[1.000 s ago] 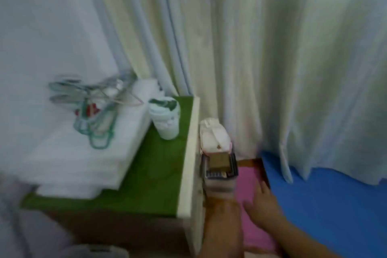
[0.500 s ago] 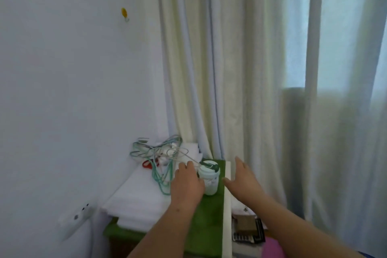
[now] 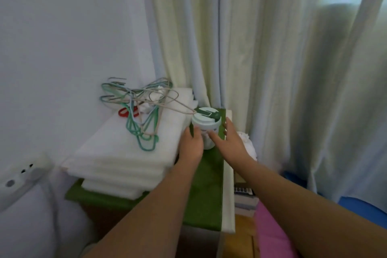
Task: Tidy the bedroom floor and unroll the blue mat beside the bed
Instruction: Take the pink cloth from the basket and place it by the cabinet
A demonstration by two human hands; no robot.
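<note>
Hands flank a white tub (image 3: 206, 130) on the green-topped table (image 3: 209, 176): left hand (image 3: 191, 146) loosely touching its side, right hand (image 3: 229, 141) spread, gripping nothing. Blue mat (image 3: 360, 208) lies on the floor at far right, beside pink cloth (image 3: 272, 234).

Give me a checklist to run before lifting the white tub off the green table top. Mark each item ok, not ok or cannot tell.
1. Left hand on the white tub: ok, fingers against its left side.
2. Right hand on the tub: cannot tell, its fingers reach the tub's right side but contact is unclear.
3. Tub upright on the green table top: ok.
4. Lid flap shut: not ok, the dark flap on top looks raised.
5. Clear of the wire hangers: not ok, one beige wire reaches the tub's rim.
6. Foam sheets stable: ok, stacked flat beside the tub.
</note>
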